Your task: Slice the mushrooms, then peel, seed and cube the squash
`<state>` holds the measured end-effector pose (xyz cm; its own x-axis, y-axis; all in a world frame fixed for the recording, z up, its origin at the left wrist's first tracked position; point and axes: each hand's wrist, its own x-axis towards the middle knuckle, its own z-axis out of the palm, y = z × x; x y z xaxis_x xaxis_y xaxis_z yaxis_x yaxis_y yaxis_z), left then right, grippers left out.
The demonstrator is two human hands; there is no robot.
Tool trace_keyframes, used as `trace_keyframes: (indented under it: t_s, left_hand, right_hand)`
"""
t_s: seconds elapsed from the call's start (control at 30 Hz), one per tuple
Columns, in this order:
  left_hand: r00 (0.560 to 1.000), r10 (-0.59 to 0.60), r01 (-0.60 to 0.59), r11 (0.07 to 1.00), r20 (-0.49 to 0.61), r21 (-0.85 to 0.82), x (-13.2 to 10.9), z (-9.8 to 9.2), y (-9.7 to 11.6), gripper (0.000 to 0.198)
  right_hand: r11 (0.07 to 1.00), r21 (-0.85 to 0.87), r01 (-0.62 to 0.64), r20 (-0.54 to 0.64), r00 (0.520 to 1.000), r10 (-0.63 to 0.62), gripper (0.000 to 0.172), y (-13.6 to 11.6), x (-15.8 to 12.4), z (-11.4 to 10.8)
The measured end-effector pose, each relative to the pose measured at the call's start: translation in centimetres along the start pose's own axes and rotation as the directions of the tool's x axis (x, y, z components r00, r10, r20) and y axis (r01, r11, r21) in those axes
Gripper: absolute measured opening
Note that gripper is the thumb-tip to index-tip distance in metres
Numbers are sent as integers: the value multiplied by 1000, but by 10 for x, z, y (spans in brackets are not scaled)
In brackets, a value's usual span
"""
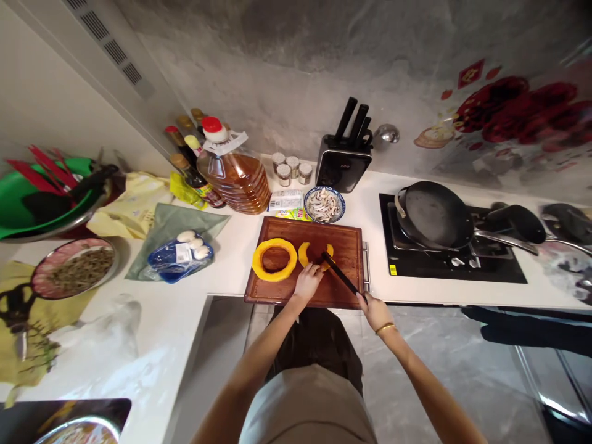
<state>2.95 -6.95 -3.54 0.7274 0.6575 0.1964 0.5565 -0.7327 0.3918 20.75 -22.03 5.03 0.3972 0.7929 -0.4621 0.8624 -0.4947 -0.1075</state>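
A black knife [345,277] is in my right hand [375,312], its fingers wrapped round the handle. The blade slants up and left across a brown wooden cutting board [287,228], its tip end touching a yellow piece of pumpkin [329,250]. My left hand [309,282] is closed on the pumpkin just left of the blade, fingertips bent down. Part of that pumpkin is hidden under the fingers and knife; a curved end [303,251] shows beyond them. A whole pumpkin ring [258,269] lies flat on the board's left side, apart from both hands.
Behind the board stand a bowl of sliced mushrooms [324,205], a knife block [342,166] and a large oil jug [238,179]. A frying pan [432,213] rests on the right-hand stove [462,271]. Left are a blue tray [169,266] of mushrooms and scissors [18,317].
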Motion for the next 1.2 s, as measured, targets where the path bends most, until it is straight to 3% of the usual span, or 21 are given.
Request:
trace_keyframes:
  t_s: [0.13, 0.37, 0.5, 0.7, 0.8, 0.93, 1.07, 1.2]
  left_hand:
    - [997, 15, -12, 999, -81, 34, -9, -6, -10, 25]
    - [999, 50, -50, 999, -15, -1, -9, -10, -22, 32]
    - [997, 75, -75, 997, -18, -7, -6, -13, -27, 27]
    - [993, 113, -112, 994, -36, 20, 1, -6, -23, 17]
    - [999, 50, -49, 998, -20, 38, 5, 2, -6, 17]
    - [995, -65, 66, 998, -81, 11, 1, 7, 10, 21]
    - [991, -53, 51, 999, -125, -18, -11, 6, 0, 29]
    - [996, -21, 19, 1000, -92, -18, -18, 7, -10, 26]
  right_hand:
    - [1000, -18, -8, 54, 998, 9, 40, 1, -2, -8]
    - [999, 43, 21, 97, 995, -26, 40, 5, 9, -8]
    - [999, 33, -2, 108, 994, -2, 40, -8, 24, 6]
    - [988, 149, -34, 9, 999, 33, 41, -13, 30, 30]
    - [986, 169, -13, -31, 999, 18, 39, -5, 24, 25]
    - [993, 109, 32, -22, 999, -30, 38, 3, 13, 6]
    - [999, -3, 37, 36, 999, -37, 38, 6, 2, -7]
    - [996, -81, 22, 67, 998, -16, 40, 3, -1, -7]
